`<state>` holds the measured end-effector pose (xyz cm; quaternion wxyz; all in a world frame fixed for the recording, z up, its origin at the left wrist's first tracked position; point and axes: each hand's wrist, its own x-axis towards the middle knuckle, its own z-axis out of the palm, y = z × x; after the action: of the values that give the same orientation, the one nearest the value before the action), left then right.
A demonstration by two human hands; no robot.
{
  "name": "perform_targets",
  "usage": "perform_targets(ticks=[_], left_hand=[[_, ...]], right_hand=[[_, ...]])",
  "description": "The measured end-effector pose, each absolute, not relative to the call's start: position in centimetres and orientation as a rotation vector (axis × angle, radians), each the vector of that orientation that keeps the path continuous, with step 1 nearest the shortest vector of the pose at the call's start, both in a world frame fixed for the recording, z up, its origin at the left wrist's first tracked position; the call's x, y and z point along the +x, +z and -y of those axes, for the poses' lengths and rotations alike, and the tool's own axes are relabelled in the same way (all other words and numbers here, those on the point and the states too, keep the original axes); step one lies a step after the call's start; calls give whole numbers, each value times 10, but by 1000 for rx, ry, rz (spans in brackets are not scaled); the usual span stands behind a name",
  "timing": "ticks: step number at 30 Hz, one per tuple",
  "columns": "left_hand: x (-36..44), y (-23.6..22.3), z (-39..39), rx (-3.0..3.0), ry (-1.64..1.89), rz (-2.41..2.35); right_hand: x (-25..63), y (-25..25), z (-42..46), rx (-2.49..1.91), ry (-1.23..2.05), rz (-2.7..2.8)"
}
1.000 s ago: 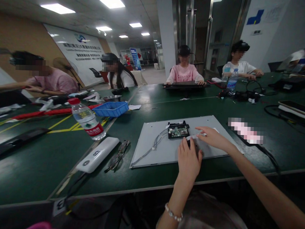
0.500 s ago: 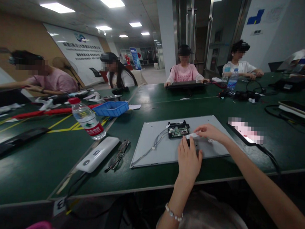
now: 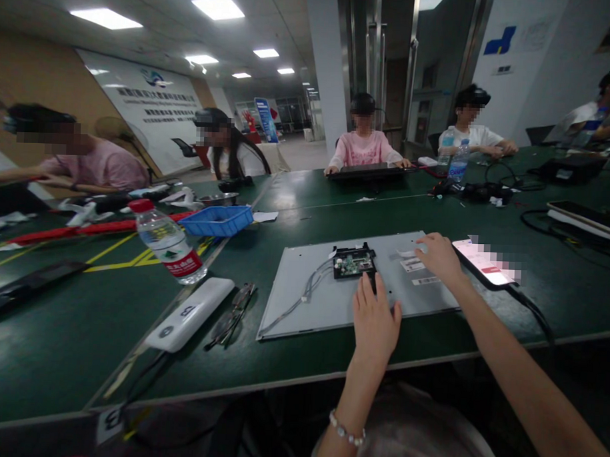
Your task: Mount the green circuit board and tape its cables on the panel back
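A flat grey panel lies on the table, and on it sits a black bracket framing a green circuit board. Grey cables run from the board to the panel's near left corner. My left hand rests palm down at the panel's near edge, fingers stretched toward the bracket's lower right corner and holding nothing. Over the panel's right part, my right hand has its fingertips closed on a thin white strip, apparently tape. Printed labels on the panel show below that hand.
To the left are a white power bank, folded glasses, a water bottle and a blue tray. A lit phone with a cable lies right of the panel. Several people sit around the table.
My right hand has moved right and away from my left hand, carrying the white strip from beside the circuit board and uncovering labels. My left hand stays nearly in place, its fingers slightly more spread.
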<state>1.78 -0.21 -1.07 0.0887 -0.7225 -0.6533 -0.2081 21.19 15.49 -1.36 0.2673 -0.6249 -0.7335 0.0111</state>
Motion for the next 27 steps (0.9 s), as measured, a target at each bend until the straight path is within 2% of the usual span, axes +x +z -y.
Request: perform_targets(ticks=[6,19,27], left_hand=[[17,-10,2,-2149,-626,1923],[17,-12,3,-2164,-618,1903],[17,-12,3,-2172,-621,1926]], right_hand=[[194,-19,-154,-1348,187,2189],[178,-20,-159,-1515,142,2151],[142,9,-167,-1182,162,2298]])
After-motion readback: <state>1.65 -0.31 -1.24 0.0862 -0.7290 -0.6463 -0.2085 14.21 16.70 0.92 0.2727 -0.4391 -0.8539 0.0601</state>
